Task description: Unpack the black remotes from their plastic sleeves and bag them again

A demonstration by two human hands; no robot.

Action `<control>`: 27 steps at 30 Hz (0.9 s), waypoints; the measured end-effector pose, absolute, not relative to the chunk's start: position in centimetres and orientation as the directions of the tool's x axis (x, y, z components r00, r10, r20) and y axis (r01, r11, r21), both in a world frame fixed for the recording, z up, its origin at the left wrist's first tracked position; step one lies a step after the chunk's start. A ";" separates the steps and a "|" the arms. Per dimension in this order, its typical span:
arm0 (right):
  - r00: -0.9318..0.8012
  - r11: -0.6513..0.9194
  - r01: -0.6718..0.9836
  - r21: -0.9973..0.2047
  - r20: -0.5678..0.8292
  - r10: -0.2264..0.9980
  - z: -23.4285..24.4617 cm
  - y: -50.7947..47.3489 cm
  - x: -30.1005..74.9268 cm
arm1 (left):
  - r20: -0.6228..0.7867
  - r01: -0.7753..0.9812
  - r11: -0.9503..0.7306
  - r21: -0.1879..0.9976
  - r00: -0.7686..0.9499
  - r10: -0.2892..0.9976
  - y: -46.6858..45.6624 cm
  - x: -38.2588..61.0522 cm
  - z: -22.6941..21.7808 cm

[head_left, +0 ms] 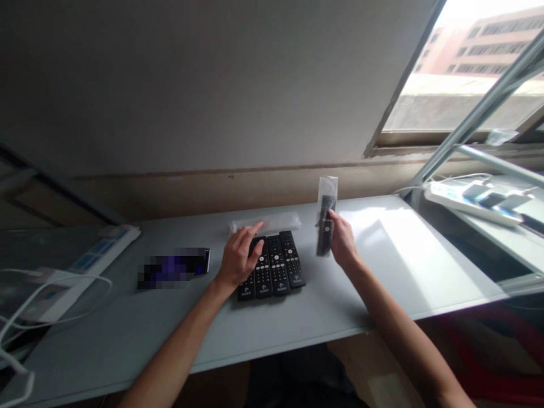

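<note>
My right hand [342, 237] grips a black remote control [325, 229] inside a clear plastic sleeve [327, 186], held upright above the table. The sleeve's upper end stands out beyond the remote. My left hand [241, 255] hovers over a row of several black remote controls [278, 266], fingers apart, partly hiding those at the row's left. These remotes lie side by side without sleeves, the rightmost a little askew. Just behind them is a flat pile of clear plastic sleeves [280, 222], near my left fingertips.
A phone [199, 263], its screen blurred out, lies left of the remotes. Power strips [102, 249] with white cables [55, 277] are at the table's left. On the right stand a metal frame [463, 124] and another power strip [471, 201]. The wall runs behind the grey table [369, 283].
</note>
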State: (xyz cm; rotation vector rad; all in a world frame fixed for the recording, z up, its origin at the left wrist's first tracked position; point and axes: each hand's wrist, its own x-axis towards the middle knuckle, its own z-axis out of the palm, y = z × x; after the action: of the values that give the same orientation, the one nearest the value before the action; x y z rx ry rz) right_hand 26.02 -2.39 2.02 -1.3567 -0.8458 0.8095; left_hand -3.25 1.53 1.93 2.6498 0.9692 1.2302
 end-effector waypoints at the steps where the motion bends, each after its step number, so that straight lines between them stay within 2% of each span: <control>1: 0.462 -0.015 0.118 -0.993 0.041 0.886 2.0 -2.3 27.5 | 0.666 0.520 -0.791 0.324 0.468 0.581 1.8 -3.5 1.9; 5: 0.437 -0.098 0.311 -0.945 0.051 0.898 1.7 -3.0 31.6 | 0.632 0.561 -0.764 0.319 0.474 0.613 2.9 -3.9 1.2; 9: 0.453 -0.174 0.549 -0.817 0.116 0.884 0.6 -4.8 32.8 | 0.574 0.608 -0.747 0.267 0.523 0.631 3.3 -4.1 0.5; 11: 0.425 -0.229 0.735 -0.638 0.170 0.889 -0.1 -5.6 32.9 | 0.556 0.613 -0.744 0.264 0.534 0.637 3.2 -4.0 0.3; 14: 0.339 -0.280 0.924 -0.261 0.218 0.915 -0.4 -5.8 32.8 | 0.546 0.616 -0.739 0.271 0.534 0.645 3.0 -3.9 0.2; 15: 0.319 -0.280 0.942 -0.185 0.237 0.918 -0.2 -5.6 32.6 | 0.546 0.615 -0.740 0.271 0.535 0.644 3.0 -3.9 0.1; 17: 0.256 -0.233 0.966 -0.110 0.303 0.918 0.4 -4.9 31.5 | 0.547 0.610 -0.746 0.267 0.541 0.638 3.0 -3.9 0.1; 19: 0.135 -0.100 0.988 -0.114 0.356 0.925 1.3 -3.8 29.4 | 0.544 0.608 -0.750 0.261 0.549 0.635 3.0 -3.9 0.0; 21: -0.072 0.130 0.979 -0.157 0.330 0.941 1.9 -2.5 26.7 | 0.535 0.603 -0.753 0.264 0.557 0.635 3.0 -4.0 0.0; 23: -0.214 0.274 0.932 -0.236 0.250 0.944 1.8 -1.3 23.9 | 0.521 0.588 -0.763 0.270 0.577 0.629 2.9 -4.1 0.0; 27: -0.282 0.299 0.895 -0.332 0.101 0.954 0.0 0.2 21.1 | 0.502 0.550 -0.785 0.284 0.612 0.611 3.1 -4.3 -0.2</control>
State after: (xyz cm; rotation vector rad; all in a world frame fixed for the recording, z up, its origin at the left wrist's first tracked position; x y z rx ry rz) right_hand 21.09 0.24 0.04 -1.6819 -2.2916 0.3048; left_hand -4.28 3.05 -0.15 2.7282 0.9862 0.9090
